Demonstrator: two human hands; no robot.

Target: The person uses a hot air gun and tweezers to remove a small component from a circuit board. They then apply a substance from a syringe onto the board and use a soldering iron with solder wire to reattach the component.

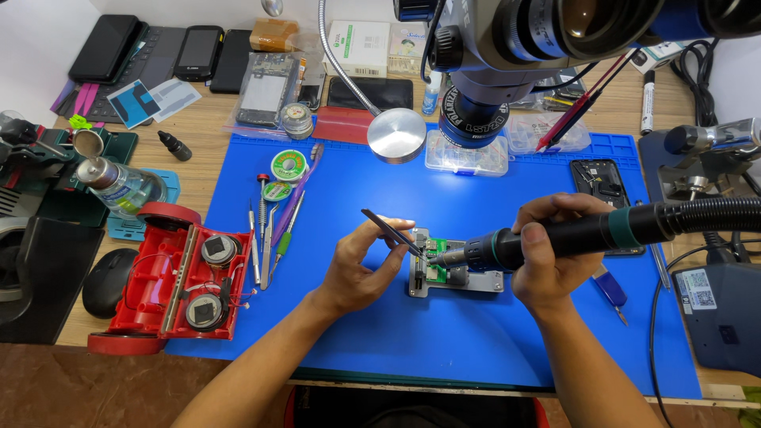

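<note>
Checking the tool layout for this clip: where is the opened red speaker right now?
In the head view, the opened red speaker lies at the left edge of the blue work mat, left of the left hand, with a black mouse beside it.

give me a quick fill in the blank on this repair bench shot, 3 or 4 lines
1. The left hand pinches a pair of dark ____ whose tips point at the green circuit board.
2. The right hand grips a black hot-air handle with a ribbed ____ trailing off to the right.
3. The board sits clamped in a metal holder on a ____ work mat.
4. An opened ____ speaker casing lies at the mat's left edge.

Missing words: tweezers; hose; blue; red
</note>
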